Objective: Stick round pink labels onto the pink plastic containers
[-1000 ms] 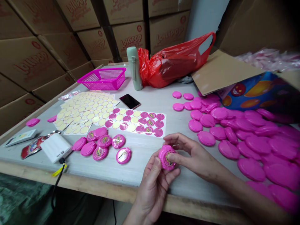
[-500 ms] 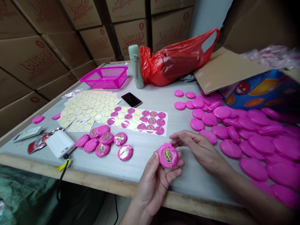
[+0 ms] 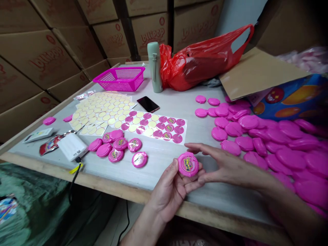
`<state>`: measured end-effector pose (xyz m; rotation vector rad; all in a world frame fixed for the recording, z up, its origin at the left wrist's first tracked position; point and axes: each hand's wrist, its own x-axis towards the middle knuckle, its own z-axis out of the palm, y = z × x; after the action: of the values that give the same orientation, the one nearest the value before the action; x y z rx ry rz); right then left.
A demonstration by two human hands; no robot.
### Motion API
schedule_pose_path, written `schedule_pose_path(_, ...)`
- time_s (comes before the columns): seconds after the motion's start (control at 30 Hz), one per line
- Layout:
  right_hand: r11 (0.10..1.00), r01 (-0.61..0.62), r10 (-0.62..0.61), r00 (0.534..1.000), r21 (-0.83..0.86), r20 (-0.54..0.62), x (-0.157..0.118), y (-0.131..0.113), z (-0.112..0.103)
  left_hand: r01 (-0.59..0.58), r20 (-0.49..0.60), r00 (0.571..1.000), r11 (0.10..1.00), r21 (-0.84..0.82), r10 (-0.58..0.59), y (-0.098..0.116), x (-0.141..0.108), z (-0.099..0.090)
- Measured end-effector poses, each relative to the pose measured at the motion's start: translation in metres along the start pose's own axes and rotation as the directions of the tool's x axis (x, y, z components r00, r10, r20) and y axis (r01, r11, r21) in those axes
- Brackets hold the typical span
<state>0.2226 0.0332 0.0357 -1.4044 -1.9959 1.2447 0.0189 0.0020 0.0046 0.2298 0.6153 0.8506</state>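
My left hand (image 3: 170, 189) holds a round pink plastic case (image 3: 188, 164) by its edge, thumb on one side and fingers beneath. A printed round label with yellow lettering faces up on it. My right hand (image 3: 217, 164) is beside the case, fingers and thumb apart, holding nothing; its thumb is near my left fingertips. Left of the hands, several labelled pink cases (image 3: 120, 143) lie in a cluster, with one shiny-topped case (image 3: 139, 159) apart from them. Beyond lies a sheet of round stickers (image 3: 159, 127), some peeled off.
Many pink cases (image 3: 276, 136) are heaped at right, beside an open carton (image 3: 263, 73). Used sticker sheets (image 3: 102, 109), a phone (image 3: 148, 104), pink basket (image 3: 119, 78), green flask (image 3: 154, 68), red bag (image 3: 200, 65) and white power bank (image 3: 72, 146) also occupy the table.
My right hand has come down closer to the case, its thumb now near my left fingers. The case stays in my left hand, and the whole view has shifted slightly.
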Motion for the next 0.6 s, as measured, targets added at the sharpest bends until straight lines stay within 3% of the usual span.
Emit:
schedule_pose_path(0.17, 0.997, 0.079, -0.081, 0.983, -0.021, -0.165, 0.005, -0.002, 0.020, 0.000, 0.015, 1.000, 1.000, 0.013, 0.000, -0.002, 0.002, -0.001)
schedule_pose_path(0.27, 0.987, 0.119, -0.129, 0.988, -0.109, -0.089, 0.008, 0.002, 0.029, -0.006, 0.015, 1.000, 1.000, -0.009, 0.006, -0.002, 0.003, -0.001)
schedule_pose_path(0.33, 0.984, 0.121, -0.130, 0.990, -0.132, -0.060, 0.005, 0.004, 0.023, 0.003, 0.009, 1.000, 1.000, -0.028, -0.003, -0.002, 0.004, -0.001)
schedule_pose_path(0.5, 0.961, 0.152, -0.193, 0.967, -0.232, -0.164, -0.007, -0.001, -0.002, 0.047, -0.030, 0.998, 0.998, -0.042, -0.048, 0.001, 0.003, -0.001)
schedule_pose_path(0.6, 0.929, 0.203, -0.249, 0.962, -0.308, -0.116, -0.010, -0.003, -0.004, 0.070, -0.034, 0.997, 0.996, -0.050, -0.072, 0.002, 0.004, -0.001)
